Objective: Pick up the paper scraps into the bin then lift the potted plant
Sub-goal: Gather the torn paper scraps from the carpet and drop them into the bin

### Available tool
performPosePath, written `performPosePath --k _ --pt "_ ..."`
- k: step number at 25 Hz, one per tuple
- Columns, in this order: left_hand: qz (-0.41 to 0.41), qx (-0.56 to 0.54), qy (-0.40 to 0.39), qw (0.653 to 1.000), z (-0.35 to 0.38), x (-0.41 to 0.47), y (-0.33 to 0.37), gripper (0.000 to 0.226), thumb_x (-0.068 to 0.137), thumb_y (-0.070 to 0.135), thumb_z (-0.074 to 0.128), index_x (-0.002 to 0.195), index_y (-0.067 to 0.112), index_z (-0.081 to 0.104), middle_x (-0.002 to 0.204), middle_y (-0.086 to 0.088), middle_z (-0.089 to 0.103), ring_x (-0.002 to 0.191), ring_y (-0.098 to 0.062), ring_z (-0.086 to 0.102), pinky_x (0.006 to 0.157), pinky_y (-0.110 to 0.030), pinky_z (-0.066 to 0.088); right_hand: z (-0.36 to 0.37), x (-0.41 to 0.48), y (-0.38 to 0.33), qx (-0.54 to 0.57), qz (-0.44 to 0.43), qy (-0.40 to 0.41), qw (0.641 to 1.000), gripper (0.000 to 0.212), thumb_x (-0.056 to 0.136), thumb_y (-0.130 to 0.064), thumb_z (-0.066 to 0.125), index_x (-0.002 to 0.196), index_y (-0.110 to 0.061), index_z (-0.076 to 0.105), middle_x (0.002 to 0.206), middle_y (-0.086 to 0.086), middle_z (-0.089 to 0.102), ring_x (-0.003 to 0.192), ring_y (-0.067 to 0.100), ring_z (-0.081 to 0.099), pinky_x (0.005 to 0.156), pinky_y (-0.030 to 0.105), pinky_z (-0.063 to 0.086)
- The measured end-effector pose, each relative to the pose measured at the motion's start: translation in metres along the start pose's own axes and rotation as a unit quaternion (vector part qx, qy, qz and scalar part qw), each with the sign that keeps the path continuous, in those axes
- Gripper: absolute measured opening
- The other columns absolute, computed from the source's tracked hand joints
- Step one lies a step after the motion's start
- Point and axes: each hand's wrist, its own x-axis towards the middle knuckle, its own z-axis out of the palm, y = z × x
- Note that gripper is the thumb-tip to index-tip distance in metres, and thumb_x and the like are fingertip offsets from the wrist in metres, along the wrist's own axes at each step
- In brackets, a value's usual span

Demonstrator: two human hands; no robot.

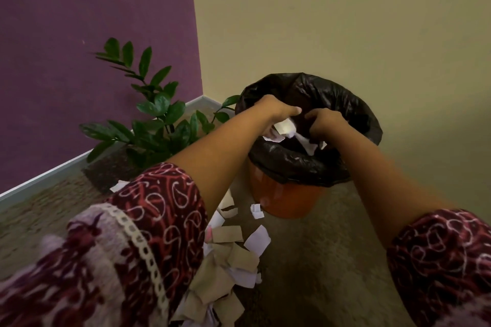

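- Nearest the camera, two patterned maroon sleeves (170,223) frame the view, with bare forearms reaching forward and away.
- Below and between the arms, a heap of white and tan paper scraps (225,260) lies on the beige carpet (318,260), trailing toward the foot of the bin.
- One small white scrap (256,211) sits apart from the heap, just beside the base of the bin.
- Further out stands an orange bin (284,200) lined with a black bag (313,95) folded over its rim.
- Both hands are over the bin's open mouth. The left hand (276,110) has its fingers curled around a bunch of white paper pieces (283,129).
- The right hand (325,122) is curled too, with white paper hanging beneath it; motion blur makes it hard to tell how firmly it grips.
- Left of the bin, a potted plant (156,114) with glossy dark green leaves stands on the floor in the corner; its pot looks dark.
- Behind it, a purple wall (93,34) meets a pale yellow wall (345,21).
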Motion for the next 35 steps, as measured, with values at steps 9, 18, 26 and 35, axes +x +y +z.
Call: performPosePath --k 9,18,26,35 --pt "0.149 0.116 0.165 0.968 -0.008 -0.009 -0.007 0.02 0.096 0.012 0.054 0.107 0.011 0.071 0.121 -0.012 0.063 0.104 -0.029 0.065 0.085 -0.04 0.059 0.004 -0.02 -0.011 0.157 -0.001 0.124 0.98 0.041 0.092 -0.001 0.046 0.124 -0.022 0.058 0.129 0.016 0.056 0.11 0.036 0.06 0.091 0.045 0.054" --pt "0.31 0.128 0.283 0.899 -0.032 -0.053 -0.06 0.017 0.093 0.015 0.055 0.103 0.015 0.068 0.103 -0.003 0.068 0.092 -0.017 0.064 0.083 -0.031 0.055 0.042 -0.075 -0.057 0.144 -0.201 0.371 0.895 0.026 0.097 -0.014 0.044 0.114 -0.013 0.063 0.116 0.009 0.061 0.107 0.026 0.053 0.087 0.035 0.041" --pt "0.276 0.281 0.37 0.841 -0.044 -0.068 -0.202 0.014 0.092 0.021 0.054 0.097 0.013 0.065 0.094 -0.006 0.063 0.091 -0.023 0.058 0.077 -0.029 0.037 0.147 -0.103 -0.063 0.006 -0.302 0.289 0.908 0.021 0.089 -0.017 0.051 0.106 -0.014 0.062 0.11 0.009 0.059 0.101 0.029 0.054 0.084 0.037 0.037" --pt "0.05 0.352 0.316 0.88 -0.051 -0.043 -0.308 0.033 0.094 0.036 0.051 0.112 0.012 0.065 0.115 -0.008 0.069 0.108 -0.024 0.061 0.096 -0.038 0.043 0.251 -0.059 -0.023 -0.026 -0.145 -0.059 0.987 0.051 0.099 -0.03 0.041 0.145 -0.012 0.03 0.152 0.011 0.028 0.141 0.034 0.023 0.113 0.044 0.027"
